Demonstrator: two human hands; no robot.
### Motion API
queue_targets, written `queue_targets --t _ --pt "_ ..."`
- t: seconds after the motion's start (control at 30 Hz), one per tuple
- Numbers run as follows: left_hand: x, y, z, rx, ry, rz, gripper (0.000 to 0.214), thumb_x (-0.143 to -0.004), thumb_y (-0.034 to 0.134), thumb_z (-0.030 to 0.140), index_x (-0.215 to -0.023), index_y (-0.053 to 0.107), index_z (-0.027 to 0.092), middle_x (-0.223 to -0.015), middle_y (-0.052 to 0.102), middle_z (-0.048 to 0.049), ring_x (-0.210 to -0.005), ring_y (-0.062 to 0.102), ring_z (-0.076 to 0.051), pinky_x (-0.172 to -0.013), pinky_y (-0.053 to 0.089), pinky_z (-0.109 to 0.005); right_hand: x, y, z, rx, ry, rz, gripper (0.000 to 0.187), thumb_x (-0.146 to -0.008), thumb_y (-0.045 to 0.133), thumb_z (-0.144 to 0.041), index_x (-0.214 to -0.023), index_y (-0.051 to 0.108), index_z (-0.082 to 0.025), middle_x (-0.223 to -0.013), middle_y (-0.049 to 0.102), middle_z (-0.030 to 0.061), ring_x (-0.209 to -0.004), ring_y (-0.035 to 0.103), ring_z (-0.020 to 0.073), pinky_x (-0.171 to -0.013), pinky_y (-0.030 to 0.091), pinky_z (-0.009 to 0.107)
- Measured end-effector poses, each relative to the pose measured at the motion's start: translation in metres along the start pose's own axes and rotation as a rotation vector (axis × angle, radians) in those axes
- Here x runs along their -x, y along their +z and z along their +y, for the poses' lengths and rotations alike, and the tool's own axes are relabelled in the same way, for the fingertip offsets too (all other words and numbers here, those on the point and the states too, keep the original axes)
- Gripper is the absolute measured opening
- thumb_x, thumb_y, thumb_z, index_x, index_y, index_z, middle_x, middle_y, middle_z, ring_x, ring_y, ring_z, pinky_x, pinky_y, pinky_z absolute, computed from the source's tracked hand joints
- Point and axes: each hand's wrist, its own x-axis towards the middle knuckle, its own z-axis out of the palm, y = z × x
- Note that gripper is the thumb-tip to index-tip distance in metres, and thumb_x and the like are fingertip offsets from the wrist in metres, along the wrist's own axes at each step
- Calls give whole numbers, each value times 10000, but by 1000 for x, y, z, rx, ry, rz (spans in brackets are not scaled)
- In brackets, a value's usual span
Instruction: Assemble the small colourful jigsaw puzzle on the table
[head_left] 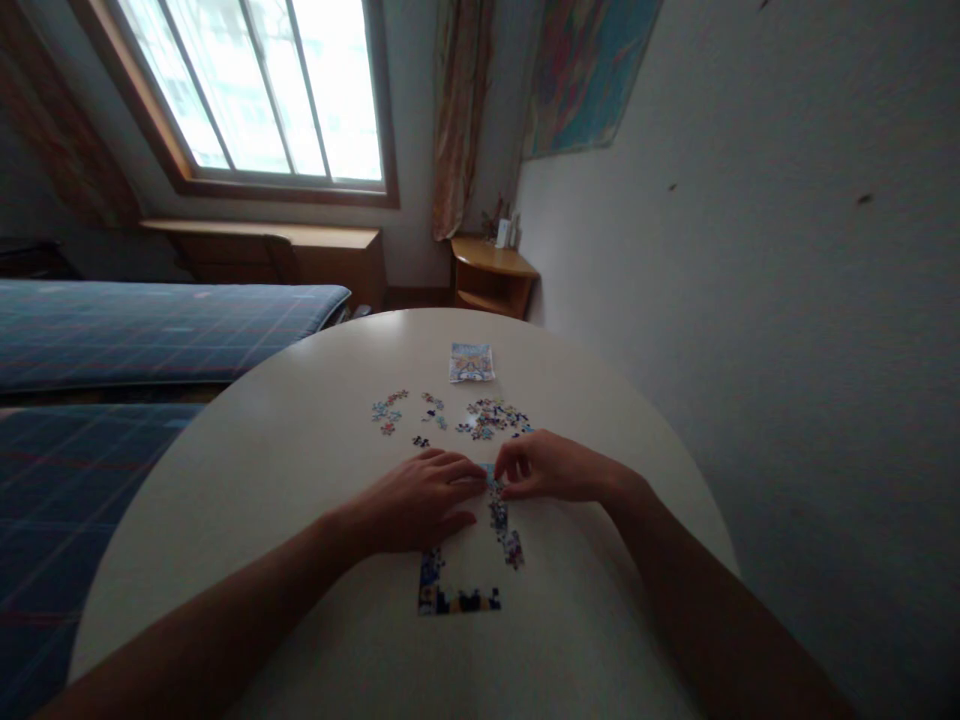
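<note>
On a round white table lies a partly joined jigsaw frame, with an L-shaped bottom strip and a right-hand strip running up to my hands. My left hand lies flat on the table, fingers stretched out and pressing on the top of that strip. My right hand is curled beside it, fingertips pinched at the same spot on a puzzle piece. Loose puzzle pieces lie scattered just beyond my hands.
A small picture card lies at the table's far side. More loose pieces sit to the left. A bed with a blue plaid cover is on the left, a white wall on the right, and a wooden corner shelf under the window.
</note>
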Motion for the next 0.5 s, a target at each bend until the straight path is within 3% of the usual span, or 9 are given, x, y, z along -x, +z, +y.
queue_targets --t 0.5 --pt "-2 -4 6 -29 -14 -36 413 -930 569 380 -1326 527 272 -1285 603 -50 -1136 575 -239 -996 443 -415 1 0 -1 15 -24 7 136 -783 740 -300 -851 727 -183 -730 673 -4 -665 590 124 -602 415 229"
